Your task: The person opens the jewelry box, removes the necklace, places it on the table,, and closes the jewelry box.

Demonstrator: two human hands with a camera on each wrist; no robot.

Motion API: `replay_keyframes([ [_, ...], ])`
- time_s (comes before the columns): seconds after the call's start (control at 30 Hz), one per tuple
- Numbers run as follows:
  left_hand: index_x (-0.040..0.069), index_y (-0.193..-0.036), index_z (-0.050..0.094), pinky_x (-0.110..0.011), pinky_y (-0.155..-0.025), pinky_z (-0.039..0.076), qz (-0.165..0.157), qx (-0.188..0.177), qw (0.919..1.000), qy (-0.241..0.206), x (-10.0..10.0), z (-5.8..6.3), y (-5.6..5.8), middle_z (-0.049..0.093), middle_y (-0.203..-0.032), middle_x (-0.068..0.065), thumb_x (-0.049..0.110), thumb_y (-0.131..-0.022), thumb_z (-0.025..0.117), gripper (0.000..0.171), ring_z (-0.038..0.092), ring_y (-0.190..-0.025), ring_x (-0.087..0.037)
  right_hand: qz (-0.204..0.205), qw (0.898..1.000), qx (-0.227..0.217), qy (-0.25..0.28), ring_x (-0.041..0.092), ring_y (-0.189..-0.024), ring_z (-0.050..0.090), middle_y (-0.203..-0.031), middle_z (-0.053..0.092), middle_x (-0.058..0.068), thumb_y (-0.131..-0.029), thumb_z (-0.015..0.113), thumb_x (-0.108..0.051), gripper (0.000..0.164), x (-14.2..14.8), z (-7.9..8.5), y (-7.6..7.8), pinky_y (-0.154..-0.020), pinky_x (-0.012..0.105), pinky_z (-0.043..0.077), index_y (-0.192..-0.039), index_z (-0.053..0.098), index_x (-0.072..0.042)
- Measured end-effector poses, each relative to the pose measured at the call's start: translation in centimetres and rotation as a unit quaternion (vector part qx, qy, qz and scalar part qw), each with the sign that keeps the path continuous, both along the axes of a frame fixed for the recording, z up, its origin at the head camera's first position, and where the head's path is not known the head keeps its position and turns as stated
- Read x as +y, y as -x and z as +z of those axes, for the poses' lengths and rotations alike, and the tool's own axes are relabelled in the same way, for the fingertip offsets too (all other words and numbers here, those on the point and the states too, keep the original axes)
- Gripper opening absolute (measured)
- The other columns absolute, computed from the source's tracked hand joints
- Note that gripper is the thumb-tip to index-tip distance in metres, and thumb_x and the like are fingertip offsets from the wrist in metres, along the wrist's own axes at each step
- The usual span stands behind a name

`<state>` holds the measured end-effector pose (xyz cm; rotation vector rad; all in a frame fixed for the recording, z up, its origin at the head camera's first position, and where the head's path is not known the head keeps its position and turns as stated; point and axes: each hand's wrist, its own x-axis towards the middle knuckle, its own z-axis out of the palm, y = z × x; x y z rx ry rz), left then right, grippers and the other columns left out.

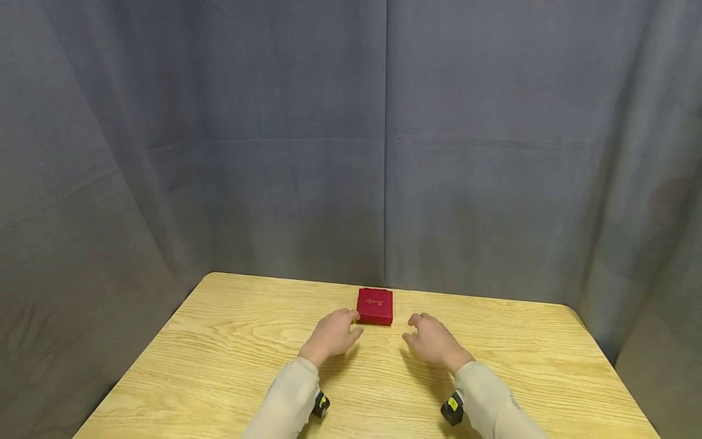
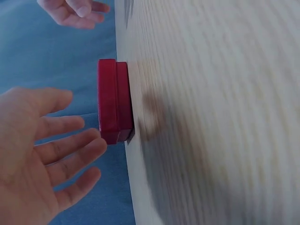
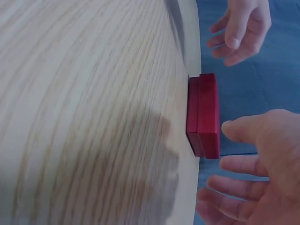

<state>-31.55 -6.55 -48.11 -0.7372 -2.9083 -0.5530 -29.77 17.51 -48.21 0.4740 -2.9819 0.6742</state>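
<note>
A small square red gift box (image 1: 375, 306) with gold script on its lid lies closed on the wooden table, near the far edge. My left hand (image 1: 336, 332) hovers just left of its near corner, with the fingers spread and loosely bent. To the right of the box, across a wider gap, my right hand (image 1: 432, 339) is held above the table, also with relaxed fingers. Nothing is in either palm. Both wrist views show the box (image 2: 112, 101) from the side, its lid a little wider than its base. Whether a left fingertip touches the box I cannot tell.
The light wooden table (image 1: 219, 347) has rounded far corners. Grey cloth curtains (image 1: 301, 183) hang behind it and along both sides. A small black device with a yellow mark (image 1: 453, 407) sits at the right wrist, and a similar one (image 1: 320, 403) at the left.
</note>
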Motion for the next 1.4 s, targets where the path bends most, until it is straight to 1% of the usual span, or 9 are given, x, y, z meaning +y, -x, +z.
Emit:
replay_keyframes([
  [0.1,0.007,-0.115,0.063,-0.036,-0.078,0.050,0.012,0.014,0.9998,0.009,0.2,-0.1,0.6,0.063,-0.102,-0.006,0.027,-0.093,0.059,0.031,0.061,-0.093,-0.021,-0.001,1.000,-0.001,0.004,0.033,-0.100,0.059,-0.112,0.058,0.017,-0.090,0.063,-0.020,0.032,-0.3,0.1,0.3,-0.086,0.046,0.046,-0.114,0.060,0.002],
  [0.2,0.006,-0.119,0.062,-0.037,-0.082,0.049,0.019,0.017,0.9996,0.010,0.5,-0.2,1.1,0.061,-0.106,-0.008,0.027,-0.093,0.060,0.033,0.060,-0.096,-0.022,-0.002,1.000,0.003,0.002,0.034,-0.101,0.058,-0.114,0.057,0.018,-0.090,0.062,-0.020,0.033,-0.6,0.0,0.7,-0.088,0.046,0.046,-0.115,0.059,0.002],
  [0.47,0.003,-0.130,0.052,-0.040,-0.090,0.046,0.033,0.016,0.9992,0.014,1.3,-1.0,1.7,0.050,-0.125,-0.014,0.026,-0.093,0.057,0.044,0.052,-0.111,-0.027,-0.003,1.000,0.025,0.006,0.029,-0.093,0.059,-0.118,0.053,0.020,-0.091,0.061,-0.020,0.040,-1.4,-0.6,2.0,-0.087,0.045,0.046,-0.122,0.054,0.004],
  [0.53,0.003,-0.134,0.049,-0.042,-0.092,0.045,0.036,0.011,0.9992,0.011,1.5,-1.1,1.9,0.045,-0.132,-0.016,0.026,-0.094,0.057,0.047,0.049,-0.117,-0.029,0.001,1.000,0.031,0.007,0.031,-0.096,0.059,-0.120,0.052,0.021,-0.091,0.061,-0.019,0.042,-1.6,-0.6,2.3,-0.089,0.045,0.045,-0.124,0.052,0.006],
  [0.63,0.002,-0.139,0.042,-0.044,-0.096,0.042,0.038,-0.001,0.9992,0.010,1.8,-1.3,2.2,0.037,-0.142,-0.019,0.026,-0.094,0.057,0.053,0.044,-0.125,-0.032,0.009,0.999,0.033,0.007,0.035,-0.106,0.056,-0.125,0.049,0.024,-0.092,0.061,-0.018,0.046,-2.0,-0.4,2.7,-0.093,0.046,0.043,-0.128,0.049,0.007],
  [0.77,0.002,-0.144,0.035,-0.045,-0.097,0.041,0.034,-0.023,0.9990,0.016,2.2,-1.4,2.5,0.029,-0.148,-0.020,0.026,-0.095,0.055,0.058,0.041,-0.128,-0.033,0.025,0.999,0.025,-0.001,0.040,-0.120,0.047,-0.135,0.041,0.027,-0.092,0.061,-0.018,0.053,-2.3,-0.6,3.2,-0.098,0.048,0.039,-0.135,0.043,0.008],
  [0.9,0.002,-0.146,0.032,-0.046,-0.096,0.042,0.027,-0.029,0.9991,0.018,2.5,-1.7,2.8,0.023,-0.151,-0.021,0.024,-0.096,0.054,0.058,0.041,-0.127,-0.036,0.035,0.999,0.022,0.002,0.041,-0.125,0.042,-0.141,0.035,0.028,-0.092,0.062,-0.018,0.057,-2.6,-1.0,3.8,-0.100,0.048,0.037,-0.138,0.040,0.007],
  [1.03,0.002,-0.146,0.032,-0.044,-0.095,0.043,0.028,-0.029,0.9989,0.025,2.8,-1.9,3.3,0.021,-0.152,-0.020,0.022,-0.097,0.053,0.057,0.042,-0.128,-0.034,0.037,0.999,0.015,-0.007,0.039,-0.128,0.039,-0.143,0.034,0.027,-0.092,0.062,-0.019,0.056,-2.9,-1.6,4.3,-0.101,0.047,0.037,-0.138,0.041,0.006],
  [1.4,0.002,-0.145,0.034,-0.042,-0.099,0.040,0.034,-0.051,0.9972,0.041,3.1,-2.3,4.0,0.021,-0.153,-0.016,0.022,-0.097,0.053,0.056,0.041,-0.129,-0.031,0.051,0.997,0.041,-0.035,0.037,-0.126,0.043,-0.145,0.033,0.024,-0.092,0.061,-0.015,0.052,-3.3,-2.4,4.9,-0.098,0.046,0.039,-0.137,0.043,0.007],
])
